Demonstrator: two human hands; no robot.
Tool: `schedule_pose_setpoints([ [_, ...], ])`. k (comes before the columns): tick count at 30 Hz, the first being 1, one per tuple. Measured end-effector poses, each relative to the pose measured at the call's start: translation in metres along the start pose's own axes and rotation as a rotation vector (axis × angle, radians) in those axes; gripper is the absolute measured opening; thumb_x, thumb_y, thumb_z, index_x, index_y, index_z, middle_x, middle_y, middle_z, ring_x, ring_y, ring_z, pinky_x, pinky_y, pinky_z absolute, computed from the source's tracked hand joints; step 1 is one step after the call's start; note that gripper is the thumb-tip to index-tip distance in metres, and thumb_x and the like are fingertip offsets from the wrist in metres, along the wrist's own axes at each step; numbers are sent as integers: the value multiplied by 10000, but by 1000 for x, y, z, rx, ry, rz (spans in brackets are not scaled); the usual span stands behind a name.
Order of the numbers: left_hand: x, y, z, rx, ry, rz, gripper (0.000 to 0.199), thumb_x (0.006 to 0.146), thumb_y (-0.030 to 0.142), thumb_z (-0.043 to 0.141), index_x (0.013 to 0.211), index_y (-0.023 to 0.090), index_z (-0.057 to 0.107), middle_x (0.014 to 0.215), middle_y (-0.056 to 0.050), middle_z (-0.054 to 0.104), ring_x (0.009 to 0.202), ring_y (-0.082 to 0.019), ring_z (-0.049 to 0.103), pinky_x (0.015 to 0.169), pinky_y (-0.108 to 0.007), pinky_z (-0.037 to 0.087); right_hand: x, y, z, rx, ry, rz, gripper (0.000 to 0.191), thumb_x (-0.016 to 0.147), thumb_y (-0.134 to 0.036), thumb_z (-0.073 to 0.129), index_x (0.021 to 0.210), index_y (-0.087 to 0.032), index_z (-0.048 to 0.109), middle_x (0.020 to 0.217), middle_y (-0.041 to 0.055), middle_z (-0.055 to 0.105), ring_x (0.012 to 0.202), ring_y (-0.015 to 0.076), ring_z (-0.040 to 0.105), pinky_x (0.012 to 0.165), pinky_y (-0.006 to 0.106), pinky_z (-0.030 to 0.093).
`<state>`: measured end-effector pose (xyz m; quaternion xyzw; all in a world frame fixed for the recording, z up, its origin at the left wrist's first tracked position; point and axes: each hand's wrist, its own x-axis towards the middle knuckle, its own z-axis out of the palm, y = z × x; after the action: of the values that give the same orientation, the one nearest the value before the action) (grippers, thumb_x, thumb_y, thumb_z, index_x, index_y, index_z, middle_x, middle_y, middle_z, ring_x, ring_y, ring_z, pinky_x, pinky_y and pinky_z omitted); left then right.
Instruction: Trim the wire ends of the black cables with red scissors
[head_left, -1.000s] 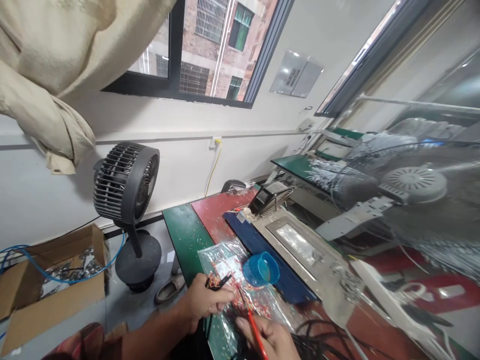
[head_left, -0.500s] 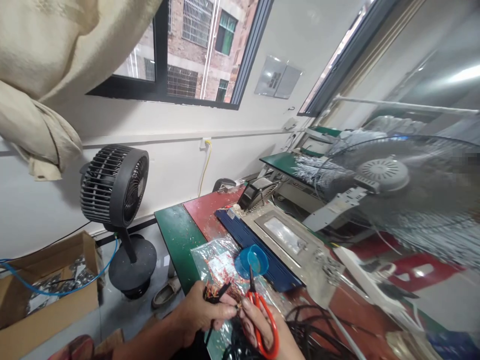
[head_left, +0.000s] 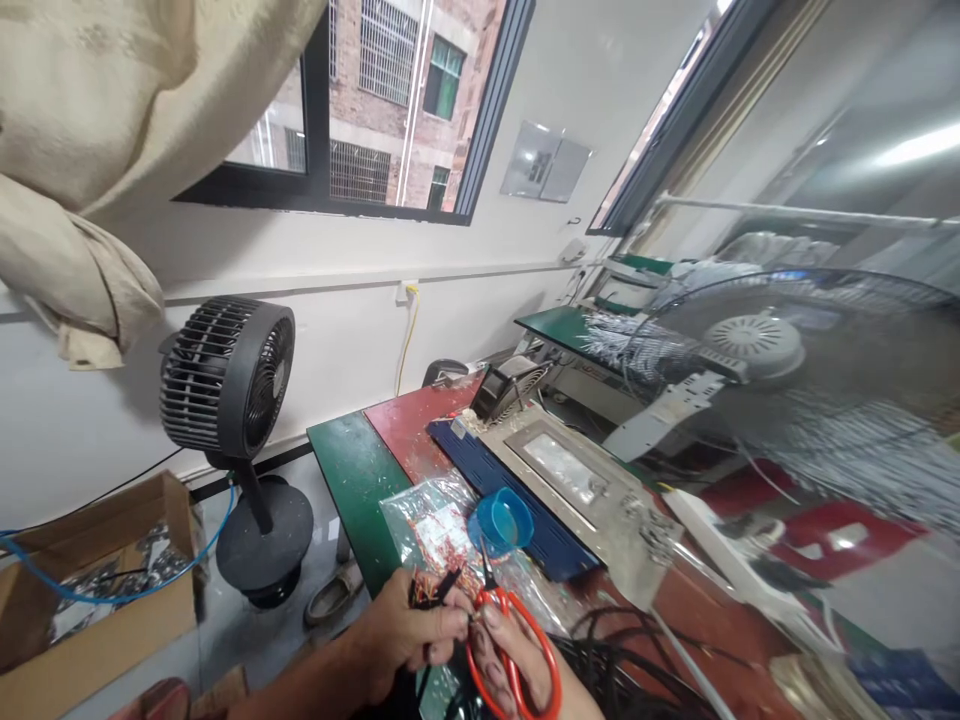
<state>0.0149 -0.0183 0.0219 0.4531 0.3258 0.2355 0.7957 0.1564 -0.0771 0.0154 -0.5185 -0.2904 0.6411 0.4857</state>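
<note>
We've our hands close together — left hand (head_left: 405, 625) clamped on black multicore cables (head_left: 429, 594), right hand (head_left: 517, 645) gripping red-handled scissors (head_left: 493, 598).

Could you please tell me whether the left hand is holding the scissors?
No, the right hand holds the scissors, while the left hand holds dark wires.

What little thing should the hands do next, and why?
Maybe the right hand should turn the red scissors toward the thin coloured wires. Its fingers are on the scissor handles, but the blades point away toward the blue cup. The left hand is right beside it, holding those wires.
</note>
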Motion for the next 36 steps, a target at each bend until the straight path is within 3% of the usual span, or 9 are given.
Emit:
schedule_pose_setpoints([
  [7,2,-9,-2,-144,-90,53,350,633,463,658,638,126,562,418,60,397,355,-34,296,332,-198,112,8,6,-4,12,-112,-15,496,697,-574,619,464,-157,485,361,-55,407,289,25,306,310,175,175],
  [16,-1,-2,2,-106,-17,21,352,637,464,659,600,130,554,427,58,405,349,-29,301,333,-198,102,12,8,-3,-23,-42,-86,504,695,-620,591,537,-149,511,399,-40,456,328,31,341,346,178,211],
  [24,6,-16,-2,-72,-51,52,436,657,564,598,621,131,560,386,52,393,316,-38,264,327,-217,102,15,9,-7,-223,-83,-103,539,691,-678,536,555,-157,505,392,-54,408,334,43,335,366,196,202],
  [29,10,-23,-5,-50,34,74,434,661,572,590,634,141,551,375,64,385,299,-33,247,324,-213,117,17,10,-7,-365,-1,-166,540,669,-674,563,613,-137,564,398,-53,419,344,49,336,381,199,205],
  [36,12,-25,-6,43,42,47,495,602,645,584,599,153,539,337,65,378,275,-42,248,309,-211,130,21,13,-13,-195,15,-122,550,681,-684,539,541,-152,521,410,-32,452,376,66,395,399,199,246],
])
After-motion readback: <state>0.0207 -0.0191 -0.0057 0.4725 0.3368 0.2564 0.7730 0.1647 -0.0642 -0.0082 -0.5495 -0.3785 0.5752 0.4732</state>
